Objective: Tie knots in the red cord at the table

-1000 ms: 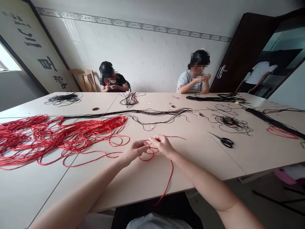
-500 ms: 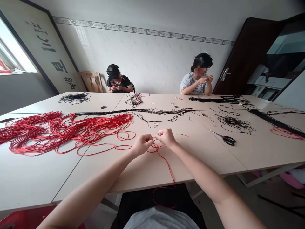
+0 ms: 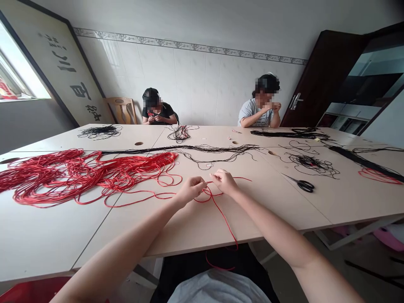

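A thin red cord (image 3: 222, 215) runs between my two hands, loops beneath them and trails over the table's front edge towards my lap. My left hand (image 3: 193, 189) is closed, pinching the cord between thumb and fingers. Just right of it, my right hand (image 3: 223, 181) also pinches the cord, its thumb and forefinger pointing left. One end of the cord sticks out to the right past my right hand. The exact crossing between the fingertips is too small to make out.
A big heap of red cord (image 3: 94, 172) spreads over the left of the table (image 3: 151, 231). Black cords (image 3: 202, 148) lie across the middle, with a black tangle (image 3: 311, 163) to the right. Scissors (image 3: 304, 185) rest right of my hands. Two people sit opposite.
My fingertips have shifted slightly; the right hand's fingers have loosened from a tighter fist into a pinch. The camera view has moved a little. The cord stays in both hands.
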`<control>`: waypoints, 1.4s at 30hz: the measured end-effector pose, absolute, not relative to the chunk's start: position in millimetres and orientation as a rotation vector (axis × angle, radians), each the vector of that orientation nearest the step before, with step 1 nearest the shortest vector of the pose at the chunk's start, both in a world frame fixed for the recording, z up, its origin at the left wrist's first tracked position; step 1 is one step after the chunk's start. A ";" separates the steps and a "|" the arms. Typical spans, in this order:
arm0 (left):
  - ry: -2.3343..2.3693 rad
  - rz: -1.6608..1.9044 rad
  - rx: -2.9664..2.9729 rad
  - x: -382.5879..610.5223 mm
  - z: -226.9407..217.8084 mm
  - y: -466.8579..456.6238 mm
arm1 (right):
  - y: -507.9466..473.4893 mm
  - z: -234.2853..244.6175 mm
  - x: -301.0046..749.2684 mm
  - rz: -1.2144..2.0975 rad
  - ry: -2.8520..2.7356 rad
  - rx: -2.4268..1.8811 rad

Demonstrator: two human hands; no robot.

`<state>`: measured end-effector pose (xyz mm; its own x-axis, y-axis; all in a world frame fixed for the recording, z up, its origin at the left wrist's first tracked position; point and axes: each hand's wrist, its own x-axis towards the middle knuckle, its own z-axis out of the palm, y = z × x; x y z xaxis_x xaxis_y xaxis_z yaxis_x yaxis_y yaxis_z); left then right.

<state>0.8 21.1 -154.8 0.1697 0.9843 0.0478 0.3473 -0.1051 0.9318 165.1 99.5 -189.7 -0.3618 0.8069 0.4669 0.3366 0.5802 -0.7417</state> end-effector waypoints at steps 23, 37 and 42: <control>1.296 0.880 1.726 -2.6 -153.0 17.7 | 66.2 -172.7 165.2 1.820 -1.909 -0.909; 1.327 0.923 1.462 -5.6 -145.5 19.9 | 64.4 -167.2 177.8 1.217 -2.073 -0.952; 1.329 0.916 1.400 -4.9 -143.0 18.9 | 64.7 -169.1 176.9 1.059 -2.100 -1.023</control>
<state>-4.9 18.9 -143.0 0.1234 0.9880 -0.0933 0.2641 0.0579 0.9628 176.9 64.7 -169.1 -0.5458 0.8255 0.1437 0.3753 0.3942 -0.8389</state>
